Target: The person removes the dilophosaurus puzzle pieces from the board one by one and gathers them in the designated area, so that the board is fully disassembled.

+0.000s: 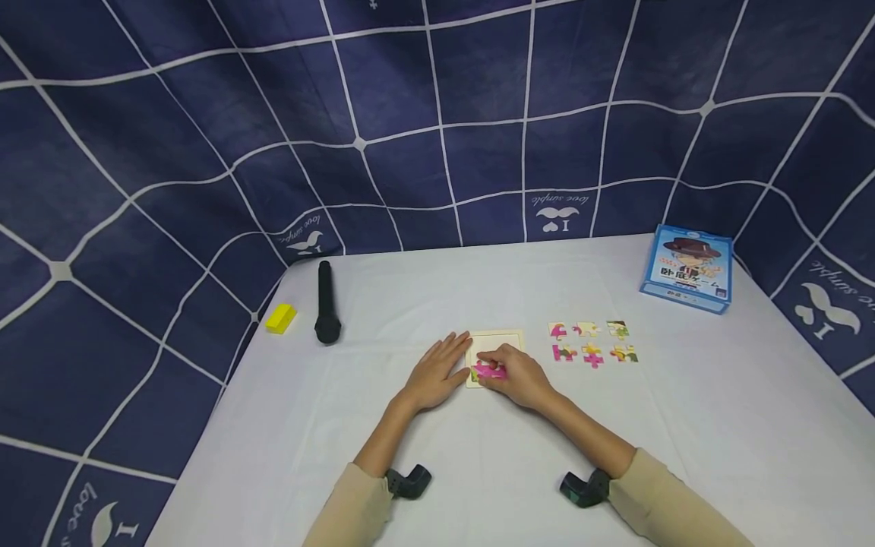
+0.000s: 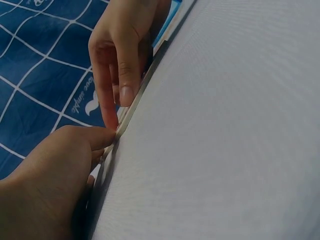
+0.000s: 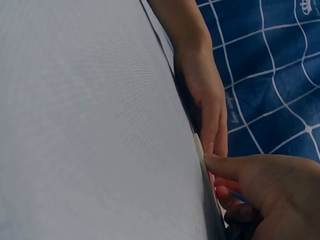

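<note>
The puzzle frame [image 1: 495, 332] lies flat on the white desk [image 1: 410, 289], so take it as the middle of a clock seen from the head; the left hand [image 1: 432, 378] is at its 9 o'clock side, with its long fingers straight and a bit spread, and its thumb held well apart from them; the fingertips and thumb touch the frame's left edge; the right hand [image 1: 522, 377] comes over the frame from 4 o'clock, its fingers bent down, the first finger and thumb apart with some pink puzzle pieces [image 1: 489, 371] showing between them; these pieces lie low in the frame, near 7 o'clock, and I cannot tell if the right fingers pinch one or just press on it; the upper part of the frame shows its pale bottom; six loose puzzle pieces [image 1: 593, 351] lie near 3 o'clock, in two rows of three, apart from the frame; a blue box [image 1: 689, 266] with a hat picture is far off at 2 o'clock; a black microphone [image 1: 326, 304] lies between 9 and 10 o'clock, and a yellow block [image 1: 280, 319] is just past it, nearer to 9; dark blue cloth [image 1: 424, 167] with white lines hangs at 12 o'clock.
</note>
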The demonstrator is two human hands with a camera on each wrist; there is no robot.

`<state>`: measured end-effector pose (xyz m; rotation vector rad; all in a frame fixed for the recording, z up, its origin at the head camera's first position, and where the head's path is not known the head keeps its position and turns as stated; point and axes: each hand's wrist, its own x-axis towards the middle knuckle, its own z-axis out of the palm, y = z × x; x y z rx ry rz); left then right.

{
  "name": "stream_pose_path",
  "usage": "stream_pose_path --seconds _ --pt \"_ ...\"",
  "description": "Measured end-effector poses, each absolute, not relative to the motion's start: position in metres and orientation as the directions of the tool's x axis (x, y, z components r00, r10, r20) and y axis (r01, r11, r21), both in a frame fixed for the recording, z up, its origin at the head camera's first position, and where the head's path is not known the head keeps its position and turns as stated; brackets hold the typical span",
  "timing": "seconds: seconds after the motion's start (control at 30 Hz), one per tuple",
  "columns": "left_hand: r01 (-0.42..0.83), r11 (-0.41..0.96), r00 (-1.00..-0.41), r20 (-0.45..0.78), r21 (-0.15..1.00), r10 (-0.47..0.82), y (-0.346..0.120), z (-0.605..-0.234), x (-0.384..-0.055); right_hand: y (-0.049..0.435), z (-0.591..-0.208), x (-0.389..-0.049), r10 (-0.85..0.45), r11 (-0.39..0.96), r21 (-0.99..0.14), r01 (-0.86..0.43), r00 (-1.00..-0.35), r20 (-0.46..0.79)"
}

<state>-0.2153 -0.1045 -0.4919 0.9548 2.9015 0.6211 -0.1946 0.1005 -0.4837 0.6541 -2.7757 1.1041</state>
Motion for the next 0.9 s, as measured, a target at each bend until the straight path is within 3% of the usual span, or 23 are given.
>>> stream_pose_path --seconds 0.5,0.9 --pt "0.571 0.730 -0.809 0.107 0.377 0.578 -0.1061 -0.4904 -0.2164 0.1004 -0.4850 -0.1981 -0.353 0.623 -0.657 -0.425 -0.902 0.248" --pt "0.577 0.721 -0.805 0.116 0.385 0.582 -0.1053 -0.4890 -0.2143 0.1025 -0.4896 -0.1975 -0.349 0.520 -0.703 -0.485 -0.872 0.342"
